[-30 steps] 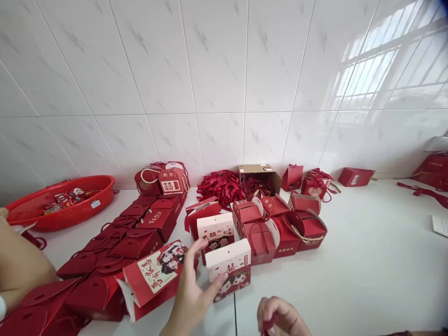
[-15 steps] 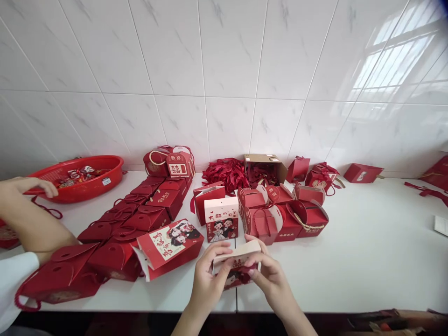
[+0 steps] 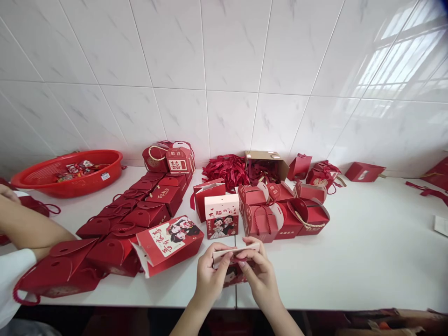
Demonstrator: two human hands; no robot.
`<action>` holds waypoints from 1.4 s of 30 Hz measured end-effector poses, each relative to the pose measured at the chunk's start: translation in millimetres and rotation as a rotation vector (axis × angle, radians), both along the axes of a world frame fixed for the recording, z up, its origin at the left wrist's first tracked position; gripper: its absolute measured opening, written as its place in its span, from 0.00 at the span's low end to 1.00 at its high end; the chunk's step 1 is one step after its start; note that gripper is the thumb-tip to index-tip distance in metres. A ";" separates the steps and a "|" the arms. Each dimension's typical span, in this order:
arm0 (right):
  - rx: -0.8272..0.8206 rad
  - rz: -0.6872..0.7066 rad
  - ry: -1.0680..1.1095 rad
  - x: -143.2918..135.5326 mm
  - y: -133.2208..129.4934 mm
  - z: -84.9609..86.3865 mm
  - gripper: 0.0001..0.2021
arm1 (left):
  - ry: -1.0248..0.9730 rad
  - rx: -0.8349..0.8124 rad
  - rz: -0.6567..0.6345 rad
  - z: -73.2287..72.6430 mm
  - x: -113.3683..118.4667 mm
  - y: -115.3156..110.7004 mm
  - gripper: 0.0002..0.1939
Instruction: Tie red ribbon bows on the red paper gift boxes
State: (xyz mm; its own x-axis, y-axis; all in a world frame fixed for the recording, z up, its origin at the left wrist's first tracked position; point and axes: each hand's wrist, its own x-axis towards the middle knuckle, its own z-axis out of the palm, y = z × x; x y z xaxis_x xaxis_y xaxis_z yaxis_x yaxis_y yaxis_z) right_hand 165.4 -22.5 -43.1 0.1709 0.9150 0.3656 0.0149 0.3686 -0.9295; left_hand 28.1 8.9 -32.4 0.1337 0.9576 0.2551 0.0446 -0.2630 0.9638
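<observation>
tabletop (image 3: 350, 266): box (image 3: 234, 276) seemingly between fingers (image 3: 224, 268)

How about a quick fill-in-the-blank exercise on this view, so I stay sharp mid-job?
1. The number of printed boxes held between the left grip and the right grip is ____.
2. The plastic basin is coloured ____.
3. In this view, the ribbon pile lies to the ____ of the cardboard carton.
4. The wall is covered in pale ____.
Missing words: one; red; left; tiles.
</observation>
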 end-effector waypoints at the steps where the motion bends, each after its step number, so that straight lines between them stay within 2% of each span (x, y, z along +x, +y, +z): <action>1: -0.002 -0.010 -0.005 -1.1 0.4 -0.8 0.08 | -0.001 -0.006 -0.001 0.6 0.2 0.3 0.10; 6: 0.039 -0.096 -0.042 -4.3 3.5 -5.7 0.07 | -0.012 0.011 -0.027 5.6 -0.3 -2.8 0.09; 9: 0.179 -0.143 -0.125 -2.1 6.8 -5.0 0.08 | -0.011 0.076 -0.067 8.0 -2.0 -6.8 0.06; 11: 0.259 -0.173 -0.183 1.8 8.7 -2.7 0.12 | -0.008 0.121 -0.094 8.7 -3.0 -8.9 0.05; 13: 0.242 -0.135 -0.209 6.9 9.7 0.0 0.19 | -0.005 0.166 -0.120 8.2 -2.6 -10.7 0.06; 15: 0.184 -0.054 -0.220 11.6 9.8 2.2 0.15 | 0.017 0.180 -0.120 6.2 -0.1 -12.9 0.09; 17: 0.171 -0.021 -0.227 14.0 8.8 3.2 0.04 | 0.061 0.154 -0.050 2.9 4.2 -15.9 0.15; 18: 0.186 -0.032 -0.230 14.0 7.9 3.4 0.03 | 0.089 0.137 0.008 1.0 6.5 -17.6 0.18; 22: 0.264 -0.107 -0.235 8.3 2.2 4.5 0.04 | 0.206 0.168 0.237 -4.7 11.3 -21.4 0.26; 25: 0.315 -0.148 -0.260 5.1 -2.1 7.8 0.06 | 0.296 0.296 0.317 -2.6 5.4 -19.4 0.26; 27: 0.340 -0.179 -0.279 5.7 -4.1 10.3 0.07 | 0.358 0.376 0.355 1.1 -2.8 -17.2 0.26; 29: 0.339 -0.208 -0.288 7.9 -5.1 11.6 0.07 | 0.408 0.367 0.348 4.8 -12.5 -16.1 0.22; 32: 0.296 -0.236 -0.274 12.0 -5.4 10.1 0.07 | 0.463 0.234 0.174 8.4 -26.5 -17.5 0.09; 34: 0.269 -0.246 -0.252 14.2 -5.6 8.1 0.07 | 0.479 0.178 0.068 11.3 -34.6 -19.7 0.13; 36: 0.254 -0.241 -0.240 15.1 -6.8 7.5 0.07 | 0.469 0.190 0.033 17.2 -42.2 -22.0 0.16; 39: 0.244 -0.187 -0.259 12.7 -12.2 11.3 0.07 | 0.436 0.285 0.071 34.8 -53.9 -24.1 0.12; 42: 0.224 -0.077 -0.256 5.1 -22.1 19.3 0.07 | 0.428 0.383 0.113 59.5 -64.1 -25.8 0.04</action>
State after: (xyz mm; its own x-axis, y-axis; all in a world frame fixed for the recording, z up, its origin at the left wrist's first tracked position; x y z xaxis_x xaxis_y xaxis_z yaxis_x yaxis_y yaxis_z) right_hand 170.5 -44.6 -23.8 0.1130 0.7952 0.5958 0.2723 0.5519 -0.7882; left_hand -36.0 -16.8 27.1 0.2038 0.8220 0.5317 0.4572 -0.5602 0.6908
